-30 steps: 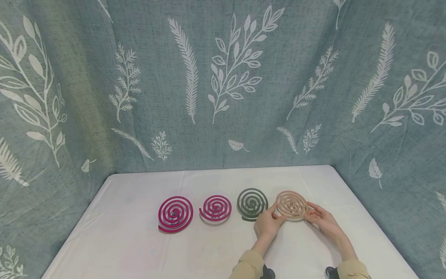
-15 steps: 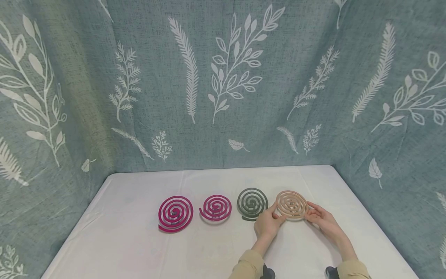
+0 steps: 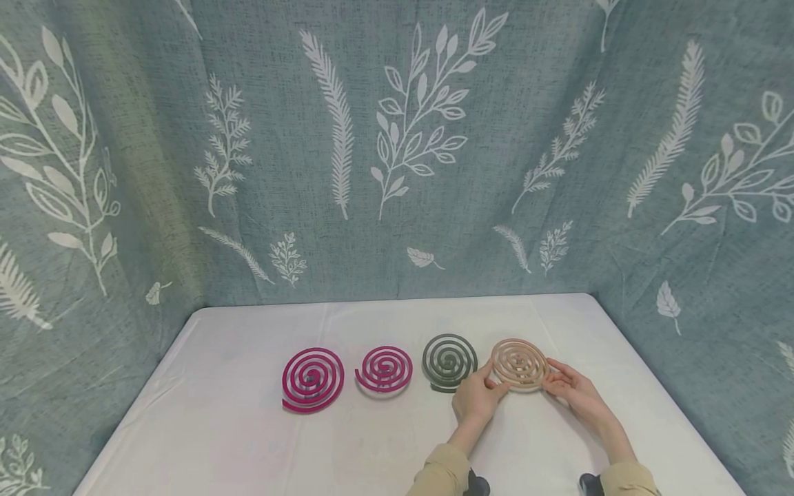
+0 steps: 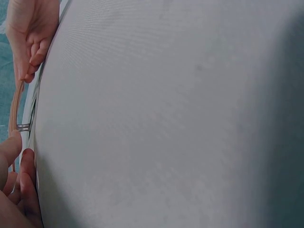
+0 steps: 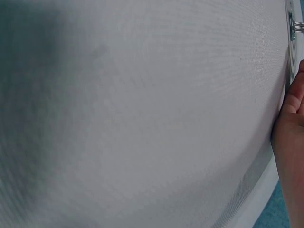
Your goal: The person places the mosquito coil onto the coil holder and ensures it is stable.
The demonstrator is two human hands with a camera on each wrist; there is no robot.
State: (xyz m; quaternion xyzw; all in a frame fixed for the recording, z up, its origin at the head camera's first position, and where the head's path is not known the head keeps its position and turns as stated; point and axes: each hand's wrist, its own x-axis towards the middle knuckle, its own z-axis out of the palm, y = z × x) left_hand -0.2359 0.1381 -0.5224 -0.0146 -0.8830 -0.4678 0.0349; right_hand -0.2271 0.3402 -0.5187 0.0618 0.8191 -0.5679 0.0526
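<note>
In the head view, a tan mosquito coil (image 3: 520,365) lies level between both hands. My left hand (image 3: 477,396) pinches its left edge between thumb and fingers, and my right hand (image 3: 575,395) pinches the right edge the same way. Seen from the left wrist, the coil's thin rim (image 4: 14,110) sits a little above the table on a small metal stand (image 4: 23,127). Just left of my left hand is a dark green coil (image 3: 449,363), its lower right edge close to the fingers. The right wrist view catches only part of the right hand (image 5: 293,114).
Two magenta coils, a smaller one (image 3: 383,370) and a larger one (image 3: 313,381), stand further left in the same row. A white cloth covers the table (image 3: 248,441). Blue-green curtains (image 3: 279,138) with white leaf prints hang behind and at both sides.
</note>
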